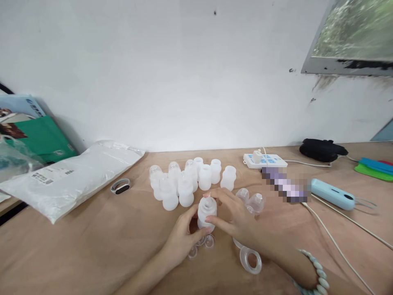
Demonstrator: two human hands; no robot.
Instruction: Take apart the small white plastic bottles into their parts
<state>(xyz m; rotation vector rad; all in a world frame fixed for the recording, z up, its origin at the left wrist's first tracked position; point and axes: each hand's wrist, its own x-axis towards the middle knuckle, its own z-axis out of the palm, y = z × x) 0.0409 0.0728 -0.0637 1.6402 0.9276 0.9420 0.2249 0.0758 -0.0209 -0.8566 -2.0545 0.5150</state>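
Observation:
A small translucent white baby bottle [205, 221] stands upright between my two hands. My left hand [180, 234] is wrapped round its lower left side. Fingers and thumb of my right hand [238, 217] close on its rim and right side, with the fingertips at a clear nipple [209, 200] sitting in the top. Several small clear domed pieces [209, 241] lie just in front of the bottle. Beside my right wrist is a clear ring [250, 260] with a round hole. Clear domed caps [256, 203] lie beyond my right hand.
Behind stand several white bottles, some with clear domed caps [169, 190], others open-topped [205, 176]. A wristband [120, 187] and white plastic package [82, 176] lie left. To the right are a power strip [273, 161], cables, a blurred phone [284, 186] and a light-blue device [332, 194].

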